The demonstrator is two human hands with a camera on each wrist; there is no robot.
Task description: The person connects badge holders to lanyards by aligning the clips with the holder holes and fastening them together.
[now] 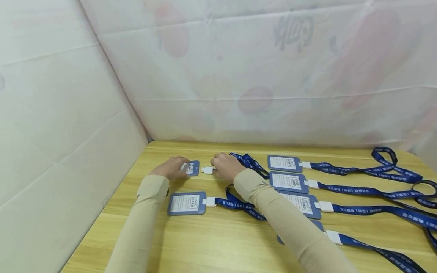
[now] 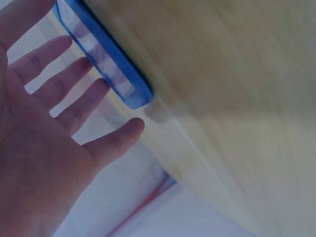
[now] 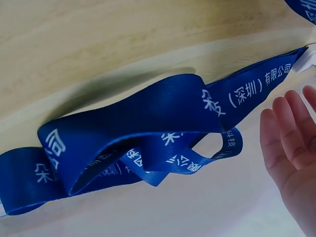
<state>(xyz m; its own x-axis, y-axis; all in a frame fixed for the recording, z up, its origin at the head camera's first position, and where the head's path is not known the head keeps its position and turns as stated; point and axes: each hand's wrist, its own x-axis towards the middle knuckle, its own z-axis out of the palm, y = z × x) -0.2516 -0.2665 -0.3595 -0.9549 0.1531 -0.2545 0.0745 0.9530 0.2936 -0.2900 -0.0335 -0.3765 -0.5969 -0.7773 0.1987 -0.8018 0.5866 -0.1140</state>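
Note:
My left hand [image 1: 172, 167] is at a blue ID card holder [image 1: 194, 168] near the table's far left, covering its left part. Its fingers [image 2: 74, 79] look extended and spread along the holder's edge in the left wrist view. To its right, my right hand [image 1: 227, 166] pinches the white clip [image 1: 207, 170] of a dark blue lanyard [image 1: 250, 163]. A short gap separates this clip from the holder's slotted end. The lanyard's looped strap [image 3: 128, 113] lies folded beside the right hand, white lettering along it.
Nearer me lies another card holder [image 1: 186, 204] joined to its lanyard [image 1: 239, 205]. Several more joined sets, such as the far holder [image 1: 283, 163], form a column on the right, their straps running rightward; my right forearm partly covers some. Fabric walls [image 1: 218, 76] border the wooden table [image 1: 205, 246].

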